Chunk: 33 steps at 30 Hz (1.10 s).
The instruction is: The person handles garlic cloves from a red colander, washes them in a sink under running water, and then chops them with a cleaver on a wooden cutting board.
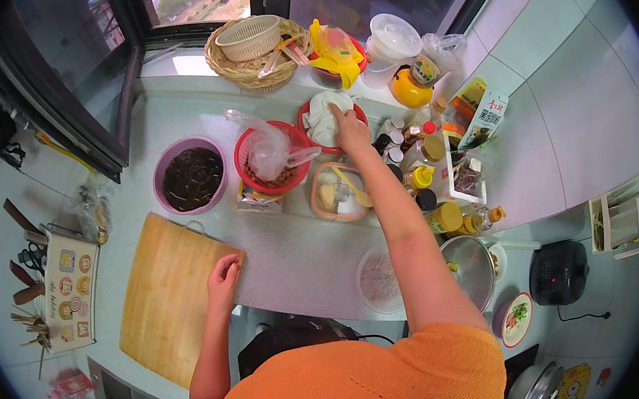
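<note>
On my far left, a patterned holder (73,292) with knives and chopsticks stands by the wall. Next comes a wooden cutting board (164,299), lying at a slant on the pale surface (285,241). My left hand (223,280) is over the board's right edge, its fingers loosely curled and nothing visible in them; I can't tell whether it touches the wood. Beyond the board sits a purple bowl (157,176) of dark strips in liquid. Just right of that is a red basket (239,161), with a clear plastic bag (267,154) over small brown pieces.

My right arm stretches out to a white cloth (320,122), which lies in the mouth of a red bowl (301,118) near the windowsill. My right hand (351,127) is on the cloth's right side; whether the fingers grip it or only press, I can't tell. Nearer me is a clear container (336,216) with a yellow spoon (353,186) in it. To the right of my forearm, bottles and jars (412,158) crowd together, and farther right stands a black cooker (560,272).
</note>
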### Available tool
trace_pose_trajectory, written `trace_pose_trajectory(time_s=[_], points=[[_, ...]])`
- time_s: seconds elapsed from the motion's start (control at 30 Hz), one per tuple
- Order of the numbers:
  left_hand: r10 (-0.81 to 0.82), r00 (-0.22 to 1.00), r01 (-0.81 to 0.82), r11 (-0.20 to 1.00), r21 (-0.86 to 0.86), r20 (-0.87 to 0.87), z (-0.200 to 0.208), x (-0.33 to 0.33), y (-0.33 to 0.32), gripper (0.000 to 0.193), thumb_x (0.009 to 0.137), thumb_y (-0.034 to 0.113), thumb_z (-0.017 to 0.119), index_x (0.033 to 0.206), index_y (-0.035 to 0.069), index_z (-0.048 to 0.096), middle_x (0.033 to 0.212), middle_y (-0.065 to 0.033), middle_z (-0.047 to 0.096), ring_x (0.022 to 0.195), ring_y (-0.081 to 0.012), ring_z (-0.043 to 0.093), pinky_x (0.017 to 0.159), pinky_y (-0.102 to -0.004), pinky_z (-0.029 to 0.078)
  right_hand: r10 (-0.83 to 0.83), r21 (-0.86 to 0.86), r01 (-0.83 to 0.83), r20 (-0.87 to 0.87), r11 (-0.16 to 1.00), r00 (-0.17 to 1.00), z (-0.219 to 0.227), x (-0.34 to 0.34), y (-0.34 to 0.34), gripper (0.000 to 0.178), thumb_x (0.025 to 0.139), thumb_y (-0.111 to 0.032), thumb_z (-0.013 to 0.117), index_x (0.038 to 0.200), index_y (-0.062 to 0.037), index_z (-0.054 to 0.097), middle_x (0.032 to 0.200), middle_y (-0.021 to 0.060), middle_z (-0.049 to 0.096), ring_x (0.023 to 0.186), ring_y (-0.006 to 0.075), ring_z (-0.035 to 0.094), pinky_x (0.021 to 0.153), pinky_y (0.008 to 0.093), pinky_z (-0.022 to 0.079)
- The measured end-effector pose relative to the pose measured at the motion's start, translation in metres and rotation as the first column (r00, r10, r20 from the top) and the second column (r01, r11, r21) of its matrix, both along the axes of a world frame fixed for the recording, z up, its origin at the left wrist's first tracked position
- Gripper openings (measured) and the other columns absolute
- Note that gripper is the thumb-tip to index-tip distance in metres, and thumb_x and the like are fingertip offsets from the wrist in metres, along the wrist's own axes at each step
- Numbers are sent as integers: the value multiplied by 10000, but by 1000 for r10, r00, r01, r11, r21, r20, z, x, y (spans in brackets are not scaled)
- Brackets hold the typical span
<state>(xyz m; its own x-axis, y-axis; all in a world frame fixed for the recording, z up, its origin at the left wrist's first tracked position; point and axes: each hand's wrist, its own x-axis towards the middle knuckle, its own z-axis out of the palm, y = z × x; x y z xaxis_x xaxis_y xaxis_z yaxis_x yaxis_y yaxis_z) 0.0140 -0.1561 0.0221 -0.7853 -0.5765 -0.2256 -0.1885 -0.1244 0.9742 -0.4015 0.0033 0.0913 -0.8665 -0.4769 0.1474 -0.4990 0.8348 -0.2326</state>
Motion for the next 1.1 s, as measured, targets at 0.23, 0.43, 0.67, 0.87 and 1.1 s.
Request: trace_pose_trajectory(time_s=[0.23,0.43,0.67,0.87,1.1], points=[[-28,998,31,998,61,-53,0,-21,8,228,921,82,534,1122,-18,579,1033,-37,612,963,-126,569,873,-259,450,-166,-449,78,-160,890,973,28,-49,29,299,750,-146,649,1046,-113,638,951,171,587,882,348,600,762,416,486],[-29,999,32,994,104,-29,-5,-22,17,222,906,73,556,1106,-13,596,1021,-50,623,930,-132,594,846,-264,470,-45,-573,-83,-206,815,977,57,-45,44,306,715,-121,662,1014,-60,635,906,158,590,815,324,587,721,398,471],[-8,999,11,999,53,-45,-2,-17,14,224,909,66,548,1112,-16,592,1021,-50,622,938,-136,597,843,-263,475,-92,-712,-18,-115,702,989,45,-32,34,388,722,-129,665,1101,-67,608,926,144,589,804,290,596,747,373,478],[-50,999,50,998,41,-15,7,-15,20,230,914,74,542,1120,-19,586,1031,-53,620,947,-144,594,855,-273,471,38,-535,-23,17,845,999,27,-13,36,538,734,-139,653,1253,-94,520,1080,174,560,854,299,611,786,385,484],[-155,987,158,984,78,-37,11,-15,21,250,922,107,537,1136,-16,580,1058,-62,612,968,-156,580,879,-287,455,190,-574,-129,46,808,981,23,75,60,333,788,-156,628,1114,-89,627,979,143,652,839,302,634,756,374,507]])
